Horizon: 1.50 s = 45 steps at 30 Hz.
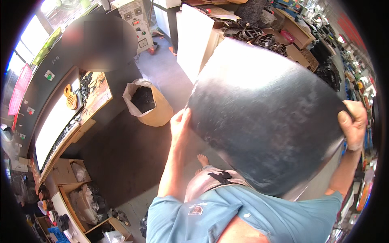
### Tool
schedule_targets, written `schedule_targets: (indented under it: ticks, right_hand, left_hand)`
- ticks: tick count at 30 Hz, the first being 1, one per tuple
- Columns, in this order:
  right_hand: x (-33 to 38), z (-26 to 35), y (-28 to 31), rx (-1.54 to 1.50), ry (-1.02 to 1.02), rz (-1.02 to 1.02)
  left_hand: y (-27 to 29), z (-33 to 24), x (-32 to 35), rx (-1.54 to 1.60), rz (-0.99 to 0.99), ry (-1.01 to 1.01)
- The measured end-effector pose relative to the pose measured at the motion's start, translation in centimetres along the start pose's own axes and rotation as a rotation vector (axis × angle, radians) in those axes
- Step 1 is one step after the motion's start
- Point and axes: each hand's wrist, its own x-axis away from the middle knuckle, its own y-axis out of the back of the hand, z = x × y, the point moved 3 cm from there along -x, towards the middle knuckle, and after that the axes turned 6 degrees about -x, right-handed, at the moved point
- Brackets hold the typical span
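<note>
A large, dark, glossy sheet is held up in front of my body, tilted, with bright light glaring off its far part. My left hand grips its left edge, thumb against the near face and the other fingers mostly hidden behind. At the right edge, my right hand is closed on the sheet, with the thumb on the face and the fingers curled over the rim. The sheet's material cannot be made out for certain; it looks like thin rubber or plastic.
An open paper sack with dark material inside stands on the floor left of the sheet. Further left is a workbench with small dark pieces and a yellow tool. A control panel stands behind; black rings lie beyond the sheet.
</note>
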Motion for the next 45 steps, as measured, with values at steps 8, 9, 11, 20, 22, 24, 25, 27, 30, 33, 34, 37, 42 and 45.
schedule_targets:
  ticks: [8, 9, 11, 20, 22, 24, 25, 27, 30, 33, 34, 37, 42, 45]
  right_hand:
    - [0.3, -1.9, -18.3, -0.565, 0.201, 0.577]
    - [0.5, -2.0, -20.2, -0.59, 0.21, 0.572]
    - [0.4, -2.4, -23.4, -0.636, 0.221, 0.588]
    - [-4.1, -0.1, -32.8, -0.642, 0.438, 0.569]
    - [-5.2, 1.8, -34.4, -0.665, 0.477, 0.559]
    - [-6.3, 4.0, -35.9, -0.695, 0.498, 0.52]
    - [-6.7, 5.2, -36.6, -0.666, 0.53, 0.509]
    - [-7.7, 8.2, -38.1, -0.669, 0.557, 0.482]
    - [-9.8, 13.8, -39.7, -0.633, 0.596, 0.45]
    - [-13.4, 20.8, -40.8, -0.619, 0.622, 0.417]
    - [-14.9, 23.3, -40.9, -0.601, 0.644, 0.387]
    - [-21.0, 31.0, -41.6, -0.637, 0.717, 0.277]
    - [-33.6, 47.5, -45.9, -0.544, 0.726, 0.288]
    - [-41.2, 60.0, -52.6, -0.412, 0.756, 0.345]
  left_hand:
    - [11.0, 4.3, 10.4, -0.539, -0.437, 0.13]
    - [11.8, 4.8, 11.7, -0.525, -0.46, 0.166]
    - [13.1, 5.4, 13.5, -0.532, -0.501, 0.217]
    - [19.1, 3.9, 16.9, -0.52, -0.726, 0.115]
    - [21.0, 3.3, 17.2, -0.503, -0.746, 0.075]
    - [23.4, 2.7, 17.5, -0.526, -0.794, 0.081]
    - [24.7, 2.2, 17.6, -0.525, -0.808, 0.074]
    - [27.5, 1.0, 17.6, -0.519, -0.82, 0.045]
    - [32.0, -1.9, 17.3, -0.485, -0.832, 0.033]
    - [37.1, -7.3, 17.2, -0.562, -0.823, -0.012]
    - [39.4, -9.8, 17.6, -0.625, -0.819, -0.01]
    - [46.7, -16.9, 20.2, -0.59, -0.771, -0.179]
    - [57.7, -19.5, 21.9, -0.442, -1.092, -0.249]
    - [62.5, -20.5, 23.5, -0.273, -1.15, -0.273]
